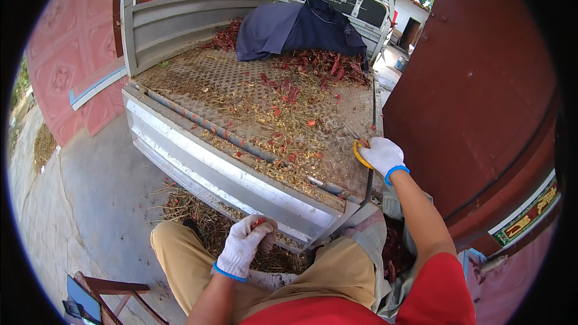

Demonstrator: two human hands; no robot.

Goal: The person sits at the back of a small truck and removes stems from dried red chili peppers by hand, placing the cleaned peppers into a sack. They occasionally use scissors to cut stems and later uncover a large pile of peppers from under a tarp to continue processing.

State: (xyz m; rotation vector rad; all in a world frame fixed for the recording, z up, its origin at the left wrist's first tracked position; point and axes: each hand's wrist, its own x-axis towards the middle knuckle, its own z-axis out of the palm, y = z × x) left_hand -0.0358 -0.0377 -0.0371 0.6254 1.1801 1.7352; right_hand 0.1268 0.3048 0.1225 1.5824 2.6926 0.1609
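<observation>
My right hand (pixel 383 154), in a white knit glove with a blue cuff, grips yellow-handled scissors (pixel 357 150) over the right edge of the truck bed. The metal blades point toward the far end of the bed. In a matching glove, my left hand (pixel 246 241) is closed in front of the lowered tailgate (pixel 230 151). A small bit of red, apparently dried chili pepper (pixel 258 222), shows between its fingers; the rest is hidden. Dried red chili peppers (pixel 332 65) are heaped at the bed's far end, partly under a dark blue cloth (pixel 293 29).
Stem scraps and red bits litter the truck bed (pixel 198 74). More stems (pixel 216 223) lie on the ground below the tailgate. By my right leg, a woven sack (pixel 377 234) surrounds dark red peppers (pixel 397 248). A brown metal door (pixel 474 85) stands right; a wooden chair (pixel 115 286) is lower left.
</observation>
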